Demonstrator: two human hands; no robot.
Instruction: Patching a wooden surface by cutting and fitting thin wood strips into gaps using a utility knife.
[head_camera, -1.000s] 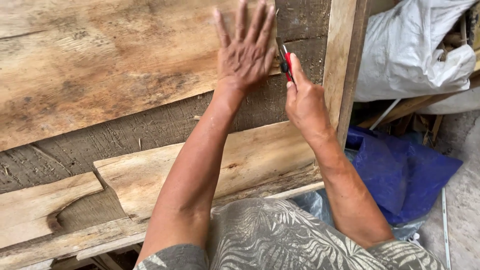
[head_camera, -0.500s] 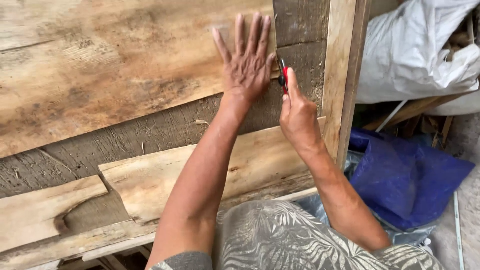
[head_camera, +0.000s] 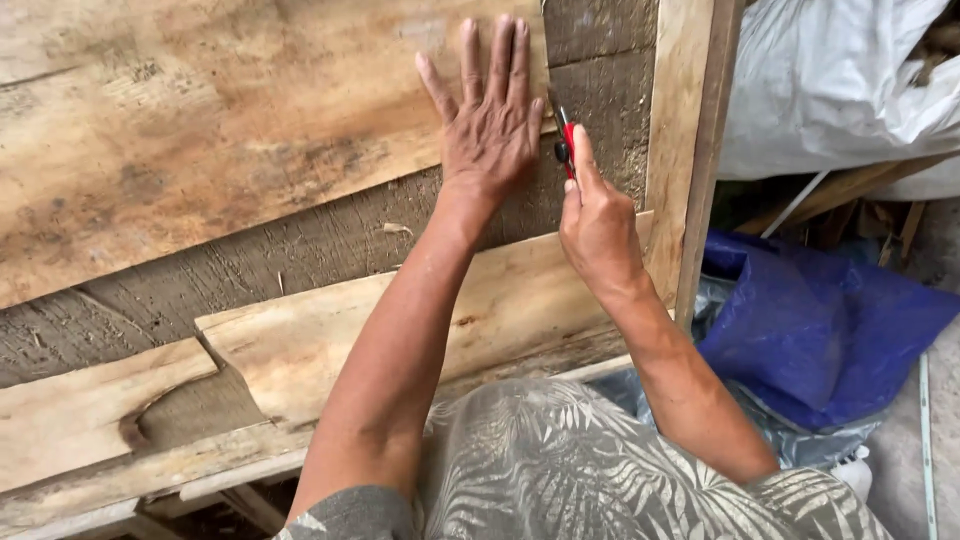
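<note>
My left hand (head_camera: 488, 112) lies flat, fingers spread, on the right end of a wide thin wooden sheet (head_camera: 200, 130). My right hand (head_camera: 597, 222) grips a red utility knife (head_camera: 566, 142), its blade against the sheet's right edge just beside my left thumb. The knife's lower part is hidden in my fist. Under the sheet lies a rough grey workbench top (head_camera: 300, 250).
A pale upright plank (head_camera: 682, 150) stands right of the knife. Lighter boards (head_camera: 300, 345) lie along the bench's near edge. To the right are a white sack (head_camera: 840, 90) and a blue plastic sheet (head_camera: 820, 335) on the ground.
Both hands have stayed at the sheet's right edge. The right hand with the knife shifted slightly along the edge, and the view moved a little.
</note>
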